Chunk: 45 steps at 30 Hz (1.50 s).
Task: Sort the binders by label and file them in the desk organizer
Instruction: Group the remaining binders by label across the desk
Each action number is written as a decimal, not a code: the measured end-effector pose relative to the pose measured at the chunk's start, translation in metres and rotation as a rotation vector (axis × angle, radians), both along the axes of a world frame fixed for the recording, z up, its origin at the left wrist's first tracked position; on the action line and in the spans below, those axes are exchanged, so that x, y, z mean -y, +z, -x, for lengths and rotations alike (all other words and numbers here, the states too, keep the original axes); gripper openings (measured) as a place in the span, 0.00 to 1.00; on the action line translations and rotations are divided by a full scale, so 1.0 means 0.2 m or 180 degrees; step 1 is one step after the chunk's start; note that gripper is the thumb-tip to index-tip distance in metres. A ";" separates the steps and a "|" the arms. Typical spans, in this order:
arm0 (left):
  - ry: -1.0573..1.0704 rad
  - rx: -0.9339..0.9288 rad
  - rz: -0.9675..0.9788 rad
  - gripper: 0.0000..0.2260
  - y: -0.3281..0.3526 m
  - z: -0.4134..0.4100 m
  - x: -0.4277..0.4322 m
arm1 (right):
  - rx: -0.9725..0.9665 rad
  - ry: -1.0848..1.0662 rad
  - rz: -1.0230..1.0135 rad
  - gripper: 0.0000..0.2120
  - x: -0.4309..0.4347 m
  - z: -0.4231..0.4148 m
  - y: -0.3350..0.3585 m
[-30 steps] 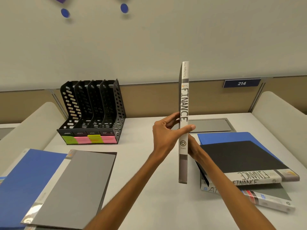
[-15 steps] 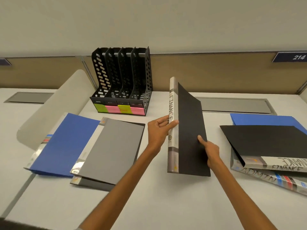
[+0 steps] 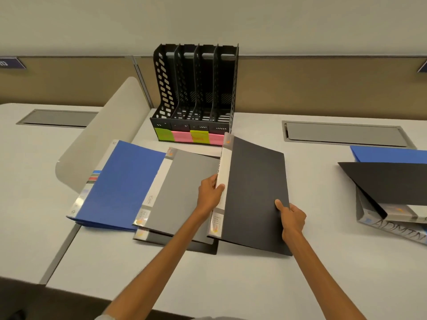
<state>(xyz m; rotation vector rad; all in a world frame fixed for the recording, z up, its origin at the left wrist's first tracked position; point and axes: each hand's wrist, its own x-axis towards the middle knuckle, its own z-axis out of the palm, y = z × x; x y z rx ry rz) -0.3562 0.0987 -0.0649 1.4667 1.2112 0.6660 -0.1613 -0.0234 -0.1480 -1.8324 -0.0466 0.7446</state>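
Note:
A black binder [image 3: 254, 195] with a white spine lies tilted in front of me, cover up, its left edge over a grey binder [image 3: 182, 192]. My left hand [image 3: 210, 195] grips its spine, thumb on top. My right hand [image 3: 291, 215] pinches its right edge. The black desk organizer [image 3: 196, 95] stands behind it at the partition, slots holding nothing, with green and pink sticky labels along its base. A blue binder [image 3: 122, 183] lies left of the grey one.
At the right edge a black binder [image 3: 390, 181] rests on a blue one [image 3: 390, 153] and on a binder with ADMIN on its spine [image 3: 399, 229]. Grey cable hatches [image 3: 344, 133] are set into the desk. A curved white divider [image 3: 104, 132] rises at left.
The black binder went from upright, spine toward me, to nearly flat and further left, over the grey binder. My view swung left and down, so the organizer is now central.

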 end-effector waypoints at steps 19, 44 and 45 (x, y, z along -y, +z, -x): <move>-0.0496 -0.1333 -0.0882 0.27 -0.40 0.22 0.11 | 0.2698 0.1844 0.1738 0.41 0.08 0.27 -0.11; -0.0677 -0.1541 -0.1846 0.20 -0.28 -0.24 0.22 | 0.2347 0.0524 0.0358 0.21 0.24 -0.04 0.08; -0.0757 -0.1497 -0.1889 0.19 -0.27 -0.31 0.25 | 0.2413 0.0380 0.0267 0.20 0.27 -0.10 0.12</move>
